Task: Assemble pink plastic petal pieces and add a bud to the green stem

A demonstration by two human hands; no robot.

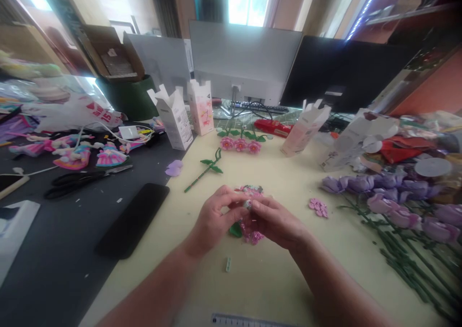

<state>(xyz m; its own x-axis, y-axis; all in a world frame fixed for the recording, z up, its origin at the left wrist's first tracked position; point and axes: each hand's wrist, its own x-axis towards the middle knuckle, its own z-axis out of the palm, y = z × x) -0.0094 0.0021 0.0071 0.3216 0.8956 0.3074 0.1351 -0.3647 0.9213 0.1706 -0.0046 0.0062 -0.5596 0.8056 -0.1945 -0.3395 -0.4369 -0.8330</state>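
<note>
My left hand (pixel 220 214) and my right hand (pixel 276 218) meet over the middle of the cream table (pixel 162 279). Between their fingertips is a small pale piece (pixel 247 204), pinched from both sides; its details are too small to tell. Below and behind the hands lie small pink pieces (pixel 257 238), partly hidden, with a green leaf piece (pixel 236 229) beside them. A green stem with leaves (pixel 205 173) lies to the left, and a cluster of flat pink pieces (pixel 318 207) to the right. A small pale strip (pixel 228 264) sits nearer me.
Pink flowers (pixel 240 145) lie at the back between open white boxes (pixel 174 120). Purple and pink flowers (pixel 390 192) with long stems cover the right. Scissors (pixel 77 180) and a black phone-shaped slab (pixel 133 221) are left. A ruler (pixel 249 321) lies at the front edge.
</note>
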